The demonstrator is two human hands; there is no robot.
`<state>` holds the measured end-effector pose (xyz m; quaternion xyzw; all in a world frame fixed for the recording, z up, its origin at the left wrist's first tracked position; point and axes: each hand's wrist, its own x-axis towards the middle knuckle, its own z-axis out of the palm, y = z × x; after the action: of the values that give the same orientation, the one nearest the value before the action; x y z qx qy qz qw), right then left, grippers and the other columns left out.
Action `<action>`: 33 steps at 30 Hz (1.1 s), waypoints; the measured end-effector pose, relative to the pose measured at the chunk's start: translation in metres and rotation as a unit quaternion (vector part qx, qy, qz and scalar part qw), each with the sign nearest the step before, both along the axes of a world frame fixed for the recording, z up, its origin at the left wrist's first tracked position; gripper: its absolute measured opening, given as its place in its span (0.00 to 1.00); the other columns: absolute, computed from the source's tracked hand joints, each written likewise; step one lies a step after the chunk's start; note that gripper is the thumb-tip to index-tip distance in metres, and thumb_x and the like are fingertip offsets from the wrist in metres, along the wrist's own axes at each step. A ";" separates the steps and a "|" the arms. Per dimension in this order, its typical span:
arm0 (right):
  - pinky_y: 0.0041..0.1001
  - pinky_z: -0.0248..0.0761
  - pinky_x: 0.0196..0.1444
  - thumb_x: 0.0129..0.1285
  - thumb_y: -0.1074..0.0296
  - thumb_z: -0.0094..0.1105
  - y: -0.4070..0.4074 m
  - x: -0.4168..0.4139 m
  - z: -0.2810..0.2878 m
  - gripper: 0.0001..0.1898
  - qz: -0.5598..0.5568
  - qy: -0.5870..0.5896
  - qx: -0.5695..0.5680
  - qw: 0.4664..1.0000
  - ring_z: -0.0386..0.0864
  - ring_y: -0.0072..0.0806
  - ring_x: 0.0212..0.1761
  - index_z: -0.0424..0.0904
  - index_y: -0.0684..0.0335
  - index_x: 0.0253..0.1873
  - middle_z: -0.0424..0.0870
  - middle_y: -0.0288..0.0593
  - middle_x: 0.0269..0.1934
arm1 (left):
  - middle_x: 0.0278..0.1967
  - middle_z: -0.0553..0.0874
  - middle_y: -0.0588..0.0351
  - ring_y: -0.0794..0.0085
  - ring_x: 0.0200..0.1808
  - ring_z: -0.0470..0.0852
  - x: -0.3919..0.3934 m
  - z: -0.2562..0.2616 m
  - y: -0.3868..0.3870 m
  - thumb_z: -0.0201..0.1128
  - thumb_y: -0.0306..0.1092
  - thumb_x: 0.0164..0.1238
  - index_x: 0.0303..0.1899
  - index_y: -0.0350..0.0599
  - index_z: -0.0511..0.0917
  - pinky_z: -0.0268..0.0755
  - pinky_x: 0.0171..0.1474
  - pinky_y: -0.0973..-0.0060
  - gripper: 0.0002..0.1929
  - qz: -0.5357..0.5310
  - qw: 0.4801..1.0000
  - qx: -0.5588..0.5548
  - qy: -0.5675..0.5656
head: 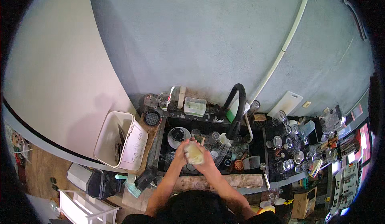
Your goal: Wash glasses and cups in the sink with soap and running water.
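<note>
Over the black sink [258, 152], my left hand [182, 152] and my right hand [207, 161] are close together around a pale yellowish, partly clear item [194, 153]; its exact kind is unclear. Both hands touch its sides. Beneath and beyond them, the basin holds a white bowl [187, 133] with a dark round item inside, several glasses [215, 136] and a copper-coloured cup [238, 165]. To the right of my hands, a black gooseneck faucet [239, 103] sends a spray of water into the sink.
A drying mat with several glasses [277, 141] lies right of the sink. A white plastic bin [138, 149] stands left. Behind the sink are a clear plastic tub [195, 106] and a white cutting board [285, 103]. A rolled cloth [243, 181] lines the front edge, beside a metal spoon [266, 177].
</note>
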<state>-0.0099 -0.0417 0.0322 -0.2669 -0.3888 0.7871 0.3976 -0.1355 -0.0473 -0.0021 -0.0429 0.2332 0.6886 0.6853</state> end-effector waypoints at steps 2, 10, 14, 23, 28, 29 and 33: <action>0.31 0.76 0.54 0.71 0.68 0.58 -0.011 -0.010 0.008 0.14 -0.058 -0.010 -0.072 0.996 0.82 0.30 0.51 0.77 0.65 0.58 0.83 0.40 0.51 | 0.43 0.85 0.52 0.60 0.47 0.84 0.003 0.019 -0.005 0.64 0.39 0.68 0.45 0.44 0.78 0.78 0.57 0.61 0.12 -0.021 0.998 0.045 -0.044; 0.33 0.75 0.54 0.75 0.57 0.52 0.004 -0.004 0.017 0.17 0.028 0.110 -0.295 0.949 0.81 0.32 0.53 0.76 0.58 0.61 0.82 0.39 0.52 | 0.45 0.87 0.54 0.65 0.46 0.86 0.001 0.018 -0.023 0.68 0.45 0.65 0.50 0.45 0.80 0.79 0.50 0.67 0.18 -0.030 0.998 0.047 0.042; 0.31 0.75 0.56 0.74 0.62 0.56 -0.014 -0.010 -0.013 0.16 -0.088 -0.074 -0.035 0.993 0.81 0.28 0.55 0.75 0.60 0.61 0.83 0.39 0.52 | 0.47 0.87 0.53 0.63 0.47 0.86 0.010 0.026 -0.003 0.67 0.43 0.66 0.54 0.42 0.79 0.79 0.53 0.68 0.20 -0.034 0.987 -0.078 0.135; 0.31 0.73 0.59 0.68 0.74 0.61 0.001 0.003 0.022 0.19 0.015 0.125 -0.287 0.950 0.79 0.26 0.57 0.73 0.63 0.62 0.82 0.36 0.53 | 0.49 0.86 0.50 0.61 0.48 0.86 -0.003 0.042 -0.009 0.66 0.42 0.68 0.57 0.41 0.77 0.81 0.52 0.63 0.21 -0.098 0.988 0.064 0.096; 0.30 0.72 0.58 0.67 0.74 0.63 -0.015 0.001 -0.003 0.22 -0.088 -0.169 0.085 0.978 0.79 0.28 0.56 0.72 0.63 0.65 0.82 0.37 0.54 | 0.39 0.85 0.56 0.65 0.39 0.86 0.029 0.039 0.004 0.72 0.45 0.64 0.52 0.41 0.79 0.81 0.44 0.64 0.22 0.034 0.981 -0.106 0.156; 0.29 0.72 0.56 0.66 0.74 0.64 -0.017 0.000 -0.003 0.23 -0.107 -0.138 0.020 0.984 0.80 0.28 0.55 0.72 0.63 0.65 0.82 0.37 0.54 | 0.39 0.86 0.55 0.65 0.39 0.86 0.029 0.031 0.005 0.72 0.45 0.64 0.51 0.42 0.80 0.81 0.45 0.64 0.20 0.042 0.993 -0.066 0.090; 0.28 0.76 0.48 0.64 0.77 0.65 -0.011 0.030 0.033 0.22 0.035 -0.062 -0.178 0.981 0.83 0.29 0.49 0.74 0.63 0.63 0.83 0.40 0.51 | 0.44 0.86 0.50 0.59 0.45 0.86 0.011 0.010 0.002 0.70 0.45 0.66 0.48 0.45 0.77 0.81 0.48 0.59 0.18 0.011 0.998 0.000 0.054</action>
<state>0.0198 -0.0527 0.0652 -0.3681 -0.2752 0.8389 0.2914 -0.1248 -0.0456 0.0074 -0.0079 0.2692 0.6977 0.6638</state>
